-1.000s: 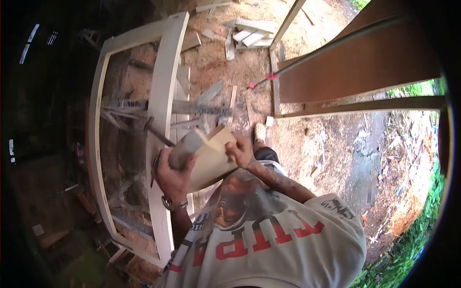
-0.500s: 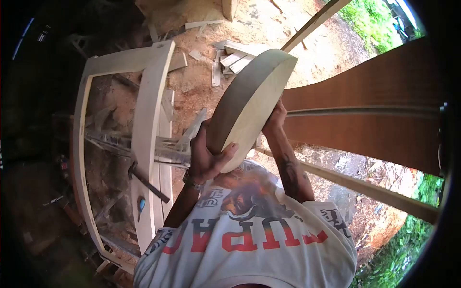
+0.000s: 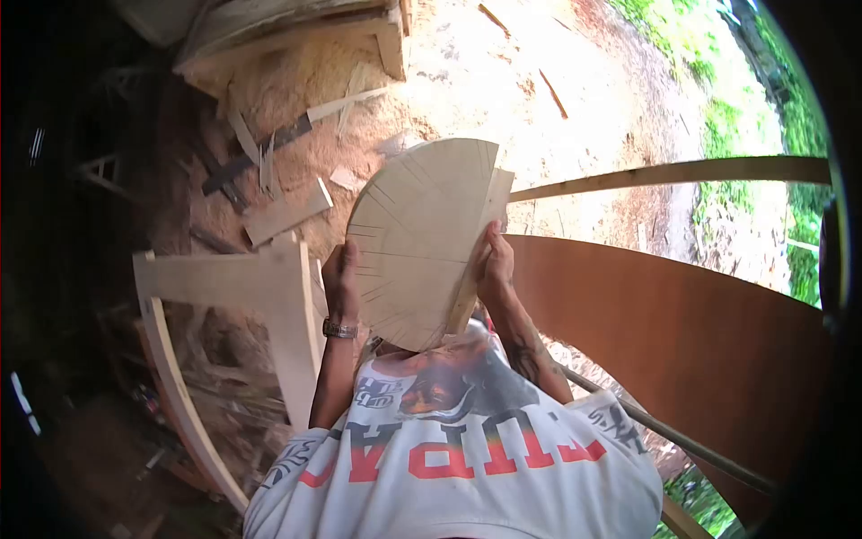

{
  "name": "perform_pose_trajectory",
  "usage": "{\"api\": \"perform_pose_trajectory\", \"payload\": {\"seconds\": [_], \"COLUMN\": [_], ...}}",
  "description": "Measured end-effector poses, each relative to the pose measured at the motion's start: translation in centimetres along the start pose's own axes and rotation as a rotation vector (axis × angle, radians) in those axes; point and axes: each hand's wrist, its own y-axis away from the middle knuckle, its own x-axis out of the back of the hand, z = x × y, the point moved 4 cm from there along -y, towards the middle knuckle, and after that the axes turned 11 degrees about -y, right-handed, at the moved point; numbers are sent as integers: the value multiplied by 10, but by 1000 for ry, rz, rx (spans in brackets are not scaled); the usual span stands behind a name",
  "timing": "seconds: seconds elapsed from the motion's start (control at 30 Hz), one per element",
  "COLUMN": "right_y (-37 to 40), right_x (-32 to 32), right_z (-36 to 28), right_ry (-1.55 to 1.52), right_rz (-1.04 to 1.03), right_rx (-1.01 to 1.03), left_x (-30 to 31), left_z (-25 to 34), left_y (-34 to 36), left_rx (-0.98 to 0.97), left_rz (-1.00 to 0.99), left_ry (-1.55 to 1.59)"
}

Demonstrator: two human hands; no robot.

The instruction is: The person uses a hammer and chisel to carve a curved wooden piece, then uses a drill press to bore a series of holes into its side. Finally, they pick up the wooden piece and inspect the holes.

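A thick half-round wooden block (image 3: 413, 242) is held up in front of my chest, its broad flat face towards me. Short dark lines run inward from its curved edge, and one longer line crosses the middle. My left hand (image 3: 341, 277), with a watch (image 3: 339, 330) on the wrist, grips the curved side. On the straight side my right hand (image 3: 496, 262) is closed around the edge, thumb on top. Fingers of both hands are partly hidden behind the block.
A pale wooden frame (image 3: 224, 277) stands to the left. Offcuts (image 3: 289, 213) lie on the sawdust-covered ground ahead, near a wooden bench (image 3: 296, 40). Large curved brown panels (image 3: 646, 332) and a long wooden bar (image 3: 673, 175) extend on the right.
Both hands have turned the block so its broad, lined face now shows instead of its thick edge. The view has shifted; the hammer on the frame is no longer seen.
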Motion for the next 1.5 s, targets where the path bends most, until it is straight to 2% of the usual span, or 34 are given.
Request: {"api": "perform_pose_trajectory", "payload": {"seconds": [0.1,0.2,0.3,0.37,0.47,0.6,0.73,0.8,0.83,0.9,0.97,1.03,1.13,1.23,1.27,1.37,1.4,1.43,1.5], "right_y": [-32,-60,-93,-120,-167,-287,-483,-576,-601,-636,-657,-695,-750,-793,-815,-914,-946,-979,-1050], "right_x": [-38,-74,-98,-113,-151,-175,-209,-240,-250,-271,-303,-330,-388,-442,-459,-505,-525,-544,-601], "right_z": [-35,-89,-141,-174,-244,-346,-474,-552,-578,-642,-685,-729,-778,-825,-837,-860,-868,-877,-896], "right_ry": [27,53,-17,-357,-424,-458,-399,-342,-315,-192,-52,37,103,71,32,-12,27,74,121], "right_rz": [-47,-166,-52,-83,-37,97,160,125,134,157,105,47,-73,-224,-292,-391,-384,-371,-417], "right_rx": [89,233,391,356,493,440,451,375,320,340,333,306,314,277,255,154,124,92,124], "left_x": [-7,-40,-80,-126,-198,-321,-474,-536,-566,-600,-613,-631,-652,-673,-678,-704,-725,-740,-747], "left_z": [55,109,146,178,237,268,314,328,334,377,402,387,422,470,472,508,492,473,491], "left_y": [-66,-135,-207,-253,-333,-454,-621,-699,-736,-780,-810,-866,-921,-967,-995,-1077,-1113,-1145,-1228], "left_rx": [-38,-106,-217,-260,-391,-368,-299,-221,-178,-24,-76,27,89,208,245,133,112,105,72], "left_rz": [-32,-66,-239,-316,-416,-483,-440,-415,-405,-449,-319,-390,-354,-353,-356,-226,-181,-144,-73], "left_ry": [-15,41,-65,-59,-137,-153,-104,-93,-73,-16,-2,-23,-35,224,113,228,372,307,167]}}
